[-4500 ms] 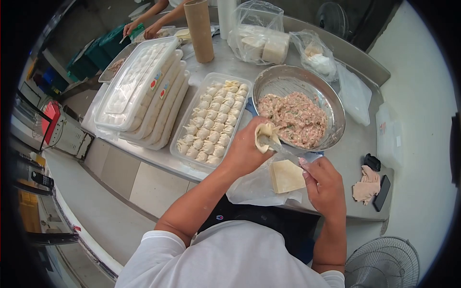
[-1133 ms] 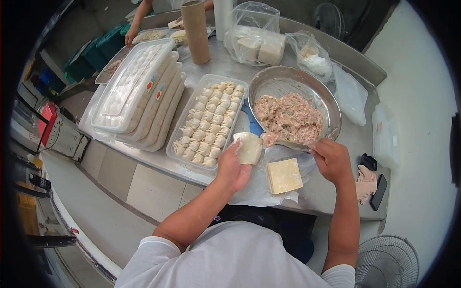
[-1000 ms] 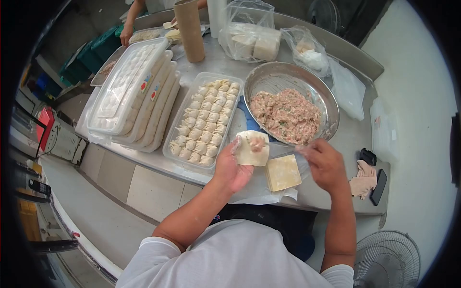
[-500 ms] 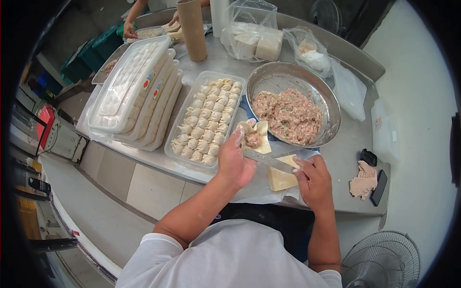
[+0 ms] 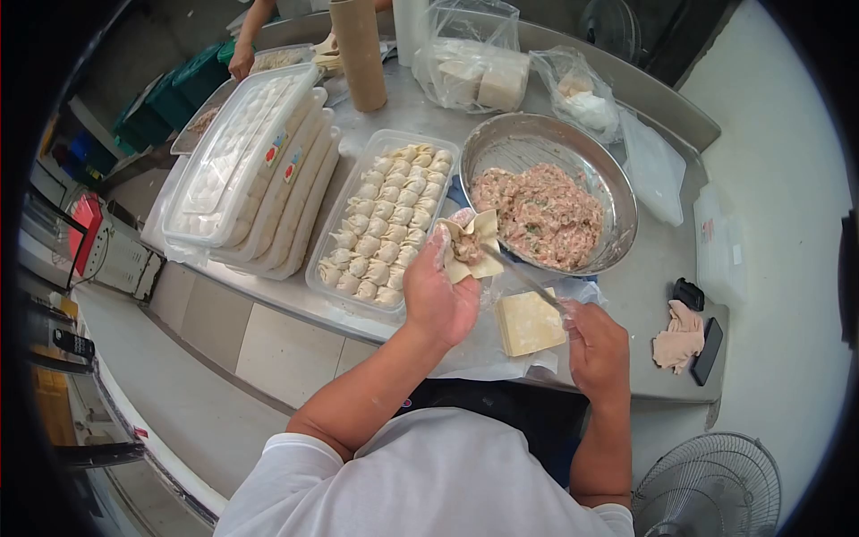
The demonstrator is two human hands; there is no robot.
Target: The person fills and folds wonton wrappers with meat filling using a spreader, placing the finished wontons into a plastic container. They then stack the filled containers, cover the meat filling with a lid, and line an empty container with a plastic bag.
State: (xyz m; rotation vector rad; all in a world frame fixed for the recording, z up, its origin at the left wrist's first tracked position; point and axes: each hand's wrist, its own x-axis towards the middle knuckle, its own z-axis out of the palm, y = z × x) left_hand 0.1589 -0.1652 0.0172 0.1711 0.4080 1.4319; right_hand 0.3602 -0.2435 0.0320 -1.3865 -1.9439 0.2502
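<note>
Cupped in my left hand [image 5: 438, 291] is a square dumpling wrapper [image 5: 484, 267] with a lump of minced meat filling [image 5: 466, 248] on it. My right hand [image 5: 597, 345] grips a flat metal spatula [image 5: 530, 283], whose far end reaches the wrapper's edge beside the filling. Below the spatula lies a stack of square wrappers [image 5: 530, 324] on plastic sheeting. A wide steel bowl [image 5: 624, 215] just beyond my hands holds a mass of minced meat [image 5: 541, 215]. Left of the bowl, rows of folded dumplings [image 5: 385, 224] fill an uncovered plastic tray [image 5: 315, 285].
Several lidded dumpling boxes [image 5: 242, 170] are stacked at left. Behind stand a cardboard tube [image 5: 358, 58] and bagged wrappers [image 5: 470, 76]. At right lie a pink cloth [image 5: 678, 337] and a black phone-like object [image 5: 707, 351]. A co-worker's hand [image 5: 242, 61] is at the far left.
The spatula has swung from lying across beneath the wrapper to pointing at the filling. My right hand has shifted slightly right and nearer me; the wrapper has tilted in my left hand.
</note>
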